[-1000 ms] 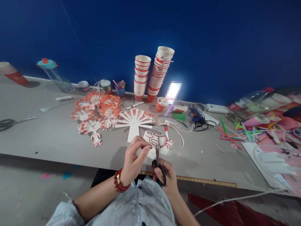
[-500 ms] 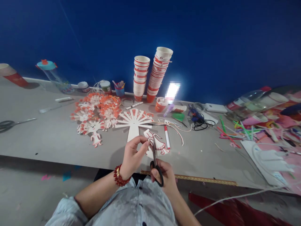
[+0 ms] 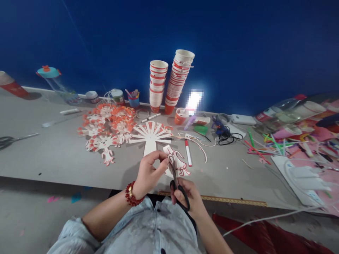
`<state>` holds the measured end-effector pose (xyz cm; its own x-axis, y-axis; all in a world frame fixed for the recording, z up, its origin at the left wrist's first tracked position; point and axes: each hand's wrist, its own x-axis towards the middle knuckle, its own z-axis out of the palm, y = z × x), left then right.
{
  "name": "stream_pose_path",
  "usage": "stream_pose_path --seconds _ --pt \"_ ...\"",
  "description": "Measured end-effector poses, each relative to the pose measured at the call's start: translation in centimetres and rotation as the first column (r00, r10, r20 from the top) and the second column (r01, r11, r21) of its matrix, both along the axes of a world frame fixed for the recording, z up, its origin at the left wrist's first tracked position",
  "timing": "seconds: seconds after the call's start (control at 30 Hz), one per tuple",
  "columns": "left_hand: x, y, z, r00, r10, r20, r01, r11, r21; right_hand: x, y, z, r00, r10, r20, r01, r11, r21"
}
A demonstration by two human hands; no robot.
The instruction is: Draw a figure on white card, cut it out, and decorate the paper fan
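Observation:
My left hand (image 3: 152, 171) pinches the left edge of a white paper cutout (image 3: 180, 164) that has figures drawn in red outline. In my right hand (image 3: 189, 199) is a pair of black-handled scissors (image 3: 174, 173), their blades pointing up at the paper between the drawn figures. The handles are spread apart. Just beyond my left hand lies a white paper piece cut into fanned strips (image 3: 150, 141). A white marker with a red cap (image 3: 188, 153) rests to the right of the cutout.
Finished-looking paper figures with orange tips (image 3: 106, 121) are piled at left. Two tall stacks of paper cups (image 3: 158, 86) stand by the blue wall. Other scissors (image 3: 16, 139) lie far left. Colourful straws (image 3: 261, 144), a bottle (image 3: 280, 109) and a white cable (image 3: 265, 220) are at right.
The scissor handles have spread wider in my right hand, which shifted slightly right. The cutout has tilted a little; my left hand still pinches it.

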<state>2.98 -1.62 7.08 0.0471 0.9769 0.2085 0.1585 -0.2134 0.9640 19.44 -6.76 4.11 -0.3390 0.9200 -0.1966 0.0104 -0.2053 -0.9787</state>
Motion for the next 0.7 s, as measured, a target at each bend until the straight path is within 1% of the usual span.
stream_pose_path --seconds 0.07,0.13,0.27,0.37,0.53,0.7 --pt "0.0 0.1 0.2 1.0 -0.005 0.01 0.005 1.0 0.002 0.3 -0.1 -0.2 0.998 0.041 -0.051 -0.043 0.999 -0.025" --pt "-0.1 0.2 0.4 1.0 -0.001 0.009 0.001 1.0 0.008 0.6 -0.3 -0.2 0.996 0.067 -0.059 -0.069 0.997 -0.029" --pt "-0.1 0.5 0.7 0.998 0.04 -0.047 -0.037 0.997 0.067 1.0 -0.7 0.6 0.998 0.053 0.032 -0.053 0.999 -0.003" --pt "-0.1 0.6 0.9 0.996 0.058 -0.073 -0.051 0.994 0.099 0.9 -0.9 1.3 0.998 0.033 0.059 -0.033 0.999 -0.002" --pt "0.0 0.7 1.0 0.998 0.04 -0.037 -0.039 0.999 0.035 0.7 -0.6 1.1 0.998 0.013 0.06 -0.013 1.0 -0.001" --pt "-0.1 0.7 0.9 0.999 0.021 -0.027 -0.021 1.0 0.015 0.6 -0.3 0.5 0.997 0.015 0.076 -0.016 1.0 0.017"
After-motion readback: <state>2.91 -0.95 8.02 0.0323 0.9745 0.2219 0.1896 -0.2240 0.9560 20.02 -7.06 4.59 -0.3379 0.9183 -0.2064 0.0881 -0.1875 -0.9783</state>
